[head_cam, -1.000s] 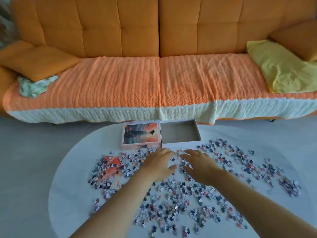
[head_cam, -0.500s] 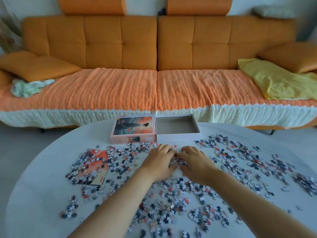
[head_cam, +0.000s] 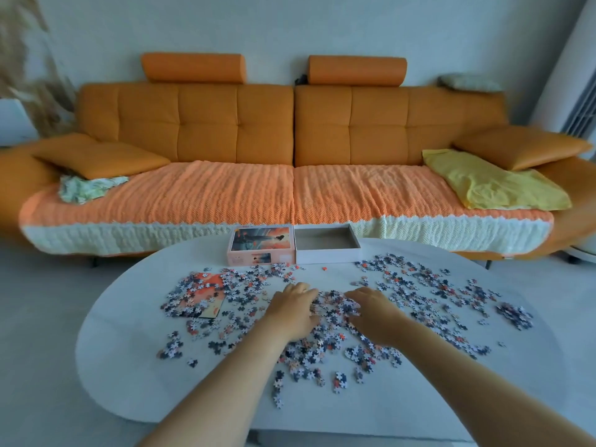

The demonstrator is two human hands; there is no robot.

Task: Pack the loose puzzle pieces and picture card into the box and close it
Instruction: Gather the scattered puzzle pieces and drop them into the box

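Loose puzzle pieces [head_cam: 419,295] lie scattered across the white oval table [head_cam: 129,366]. The picture card [head_cam: 206,298] lies at the left, half covered by pieces. At the table's far edge stands the open box base [head_cam: 325,245], with nothing in it, and beside it on the left the lid [head_cam: 261,243], picture side up. My left hand [head_cam: 293,311] and my right hand [head_cam: 374,314] rest palm down on the pieces in the middle, cupped toward each other around a heap of pieces [head_cam: 333,306]. Whether either hand grips pieces is hidden.
An orange sofa [head_cam: 290,130] with a knitted throw stands right behind the table. On it lie orange cushions, a yellow cloth [head_cam: 490,182] at the right and a crumpled pale cloth [head_cam: 87,187] at the left. Grey floor surrounds the table.
The camera has tilted up, showing more sofa and wall. Both hands have drawn back toward me over the table, raking pieces into a heap between them.
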